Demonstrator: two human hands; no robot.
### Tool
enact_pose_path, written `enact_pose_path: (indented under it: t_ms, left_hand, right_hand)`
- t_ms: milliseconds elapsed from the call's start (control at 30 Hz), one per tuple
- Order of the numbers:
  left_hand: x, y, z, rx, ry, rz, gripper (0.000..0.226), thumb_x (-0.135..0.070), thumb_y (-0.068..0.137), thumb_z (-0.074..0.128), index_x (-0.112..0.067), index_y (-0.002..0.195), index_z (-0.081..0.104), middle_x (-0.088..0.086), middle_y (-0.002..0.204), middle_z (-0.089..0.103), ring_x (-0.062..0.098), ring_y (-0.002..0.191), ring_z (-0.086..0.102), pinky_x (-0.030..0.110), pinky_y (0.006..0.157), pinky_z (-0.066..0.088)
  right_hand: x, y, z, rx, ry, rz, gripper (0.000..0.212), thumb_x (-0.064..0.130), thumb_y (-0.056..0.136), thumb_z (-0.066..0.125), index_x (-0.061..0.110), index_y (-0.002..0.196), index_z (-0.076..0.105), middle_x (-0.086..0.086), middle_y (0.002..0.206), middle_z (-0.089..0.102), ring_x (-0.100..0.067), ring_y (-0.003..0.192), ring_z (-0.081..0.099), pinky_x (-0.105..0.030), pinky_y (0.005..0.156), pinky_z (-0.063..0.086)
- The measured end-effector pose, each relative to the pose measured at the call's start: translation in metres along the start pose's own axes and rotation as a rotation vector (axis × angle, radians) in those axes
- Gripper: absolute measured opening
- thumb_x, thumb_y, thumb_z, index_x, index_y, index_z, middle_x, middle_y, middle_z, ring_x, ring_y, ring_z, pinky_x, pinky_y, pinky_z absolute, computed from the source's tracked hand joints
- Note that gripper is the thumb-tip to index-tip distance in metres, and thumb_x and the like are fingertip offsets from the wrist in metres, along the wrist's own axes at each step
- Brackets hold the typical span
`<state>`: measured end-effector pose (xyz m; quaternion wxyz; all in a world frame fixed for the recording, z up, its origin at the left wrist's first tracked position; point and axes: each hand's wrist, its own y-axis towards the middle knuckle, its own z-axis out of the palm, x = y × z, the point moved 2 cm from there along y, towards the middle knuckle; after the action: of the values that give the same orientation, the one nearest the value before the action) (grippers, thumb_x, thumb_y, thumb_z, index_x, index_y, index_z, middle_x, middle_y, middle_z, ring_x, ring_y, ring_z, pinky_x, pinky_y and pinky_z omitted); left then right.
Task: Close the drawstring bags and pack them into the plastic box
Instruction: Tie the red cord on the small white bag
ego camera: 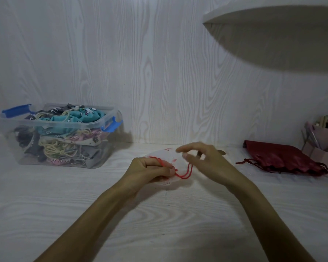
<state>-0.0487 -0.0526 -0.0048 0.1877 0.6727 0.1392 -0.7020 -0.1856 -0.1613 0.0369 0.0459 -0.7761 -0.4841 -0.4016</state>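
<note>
Seemingly mid-cinch in the head view, the left hand (pixel 150 170) has its fingers curled round the thin red drawstring cord (pixel 184 173) of a small white fabric bag with red print (pixel 167 154), which lies on the pale wood-grain table (pixel 159 214) just beyond those fingers, while the right hand (pixel 203 157) hovers over its far end with fingers loosely spread, gripping nothing I can make out. To close it well, I judge the right fingers should pin the gathered mouth while the left draws the cord away evenly; the bag's long axis seems to run from the left fingers toward the right ones, mouth probably at the cord loop nearest the left fingertips, though blur leaves that unsure. Well left of both hands stands the clear plastic box with blue latches (pixel 110 127), already heaped with bags, and a dark red satin drawstring bag (pixel 280 157) waits well right of the right hand.

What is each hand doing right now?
Left hand: grips the white bag and its red cord.
Right hand: fingers loosely curled; cannot tell if holding anything.
</note>
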Motion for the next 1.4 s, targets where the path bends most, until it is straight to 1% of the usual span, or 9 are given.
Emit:
enact_pose_path:
  t_ms: [100, 167, 467, 567, 800, 867, 1033, 1233, 1400]
  left_hand:
    - [-0.003, -0.001, -0.002, 0.020, 0.049, 0.063, 0.013, 0.006, 0.070, 0.074, -0.003, 0.080, 0.073, 0.012, 0.079, 0.075, 0.015, 0.072, 0.071, 0.018, 0.066, 0.055]
    - [-0.005, -0.002, -0.003, 0.015, 0.106, 0.100, 0.016, 0.007, 0.068, 0.075, -0.004, 0.079, 0.072, 0.014, 0.077, 0.074, 0.017, 0.070, 0.072, 0.018, 0.064, 0.055]
    - [-0.004, 0.003, -0.014, -0.251, 0.240, 0.319, 0.021, 0.003, 0.066, 0.079, -0.009, 0.081, 0.073, 0.003, 0.073, 0.075, 0.016, 0.071, 0.073, 0.018, 0.067, 0.057]
    - [0.000, 0.002, -0.012, -0.276, 0.258, 0.366, 0.018, -0.003, 0.068, 0.080, -0.011, 0.083, 0.075, 0.001, 0.074, 0.075, 0.015, 0.071, 0.073, 0.019, 0.068, 0.057]
    - [0.007, 0.003, -0.011, -0.308, 0.344, 0.401, 0.015, -0.022, 0.068, 0.081, -0.029, 0.080, 0.078, -0.005, 0.079, 0.074, 0.012, 0.079, 0.070, 0.045, 0.074, 0.058]
    - [0.008, 0.003, -0.012, -0.305, 0.351, 0.395, 0.015, -0.029, 0.067, 0.080, -0.034, 0.080, 0.077, -0.006, 0.079, 0.074, 0.011, 0.079, 0.071, 0.046, 0.075, 0.058]
    - [0.010, 0.004, -0.006, -0.248, 0.372, 0.351, 0.021, -0.049, 0.059, 0.073, -0.042, 0.079, 0.075, -0.012, 0.077, 0.075, 0.007, 0.079, 0.071, 0.043, 0.081, 0.057]
    - [0.012, 0.008, -0.016, -0.267, 0.375, 0.340, 0.012, -0.036, 0.067, 0.077, -0.039, 0.079, 0.076, -0.012, 0.079, 0.075, 0.009, 0.079, 0.071, 0.046, 0.082, 0.056]
    - [0.006, 0.007, -0.008, -0.151, 0.297, 0.408, 0.017, -0.021, 0.086, 0.062, -0.034, 0.092, 0.071, -0.024, 0.085, 0.072, -0.004, 0.087, 0.067, 0.014, 0.080, 0.049]
  right_hand:
    - [-0.003, -0.001, 0.017, 0.233, -0.005, 0.013, 0.023, 0.021, 0.093, 0.054, 0.031, 0.109, 0.067, 0.022, 0.101, 0.063, 0.002, 0.082, 0.056, -0.011, 0.072, 0.042]
    - [-0.005, -0.001, 0.020, 0.245, -0.017, 0.027, 0.021, 0.020, 0.092, 0.056, 0.029, 0.106, 0.070, 0.017, 0.099, 0.067, -0.011, 0.088, 0.059, -0.021, 0.078, 0.045]
    - [-0.007, -0.001, 0.023, 0.092, 0.142, 0.047, 0.005, 0.028, 0.083, 0.068, 0.031, 0.081, 0.072, 0.014, 0.078, 0.070, 0.005, 0.066, 0.059, -0.006, 0.064, 0.043]
    - [-0.009, 0.000, 0.028, 0.094, 0.210, 0.088, 0.011, 0.023, 0.087, 0.063, 0.026, 0.084, 0.073, 0.013, 0.076, 0.069, 0.003, 0.066, 0.059, -0.008, 0.063, 0.044]
    - [-0.016, 0.000, 0.039, 0.169, 0.437, 0.260, 0.021, 0.024, 0.091, 0.058, 0.020, 0.108, 0.070, 0.012, 0.086, 0.070, 0.007, 0.071, 0.060, -0.004, 0.057, 0.040]
    - [-0.017, 0.000, 0.039, 0.108, 0.432, 0.224, 0.017, 0.020, 0.088, 0.063, 0.020, 0.101, 0.073, 0.008, 0.088, 0.073, 0.000, 0.080, 0.063, -0.008, 0.063, 0.043]
    - [-0.012, 0.006, 0.035, -0.235, 0.351, 0.188, 0.019, 0.010, 0.082, 0.061, 0.021, 0.071, 0.071, 0.005, 0.075, 0.069, 0.001, 0.060, 0.058, -0.012, 0.058, 0.044]
    - [-0.020, 0.008, 0.019, 0.017, 0.865, 0.324, 0.033, 0.018, 0.089, 0.042, 0.017, 0.056, 0.045, 0.001, 0.064, 0.051, -0.013, 0.065, 0.041, -0.030, 0.067, 0.028]
    - [-0.024, 0.008, 0.012, -0.047, 1.207, 0.279, 0.036, 0.028, 0.095, 0.046, 0.018, 0.061, 0.051, -0.001, 0.094, 0.068, -0.015, 0.100, 0.060, -0.032, 0.098, 0.037]
